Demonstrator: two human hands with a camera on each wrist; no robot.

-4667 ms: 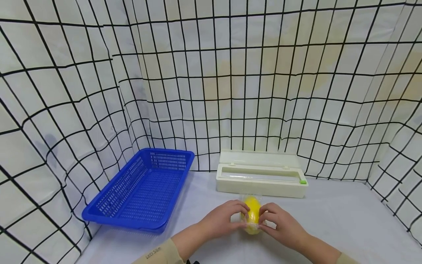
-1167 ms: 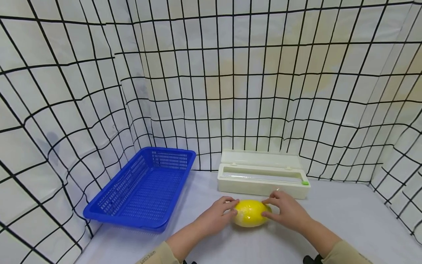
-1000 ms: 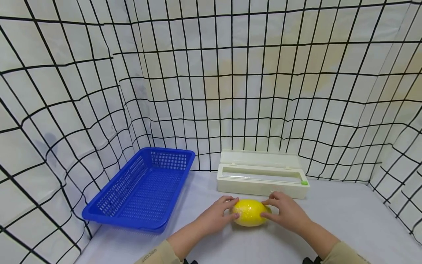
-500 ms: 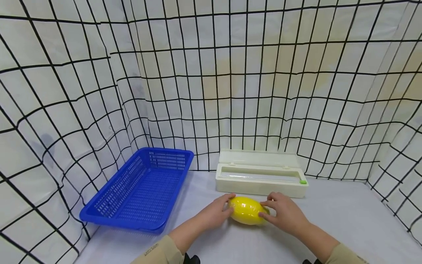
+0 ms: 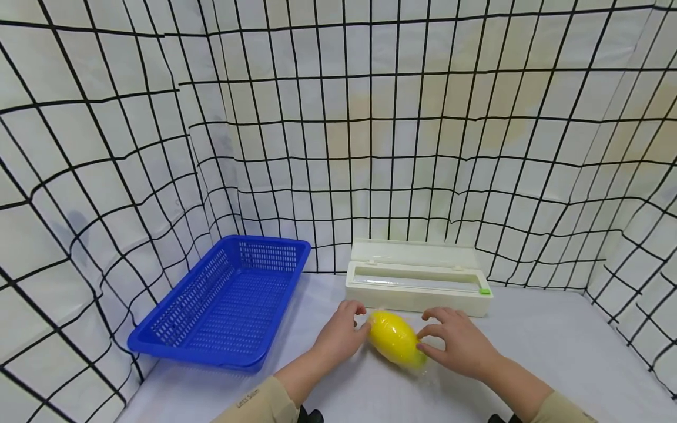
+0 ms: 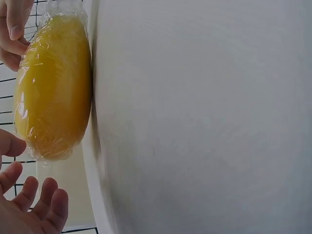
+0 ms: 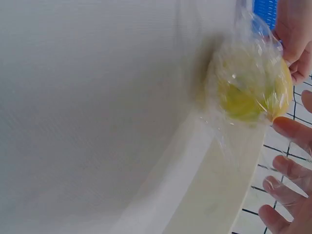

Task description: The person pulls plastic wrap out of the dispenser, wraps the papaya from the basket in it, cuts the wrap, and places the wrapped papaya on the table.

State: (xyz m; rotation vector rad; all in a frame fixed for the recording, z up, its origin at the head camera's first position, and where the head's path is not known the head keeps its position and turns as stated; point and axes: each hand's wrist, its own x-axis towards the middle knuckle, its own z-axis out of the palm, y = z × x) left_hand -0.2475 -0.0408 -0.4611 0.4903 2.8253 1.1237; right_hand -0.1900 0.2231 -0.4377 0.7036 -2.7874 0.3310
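A yellow oval fruit point(image 5: 394, 339), wrapped in clear cling film, lies slantwise on the white table between the two hands. Its wrap looks fairly smooth in the left wrist view, where the fruit point(image 6: 53, 87) appears lengthwise. The right wrist view shows loose, crumpled film point(image 7: 243, 63) bunched at one end. My left hand point(image 5: 341, 335) is at the fruit's far left end, fingers spread and a fingertip touching or nearly touching the wrap. At the right side, my right hand point(image 5: 457, 341) touches the wrapped fruit with its fingertips, and thin film stretches by its loosely spread fingers.
Behind the fruit stands a white cling film dispenser point(image 5: 418, 301), its lid point(image 5: 415, 252) raised, with a roll inside and a green slider point(image 5: 484, 291) at the right. A blue plastic basket point(image 5: 251, 294) sits on the left. Black-grid fabric walls point(image 5: 338, 176) surround the table.
The fruit has turned from lying crosswise to slanting, its left end away and right end nearer. The left hand has drawn slightly off it and spread; the right hand's fingers have lifted a little.
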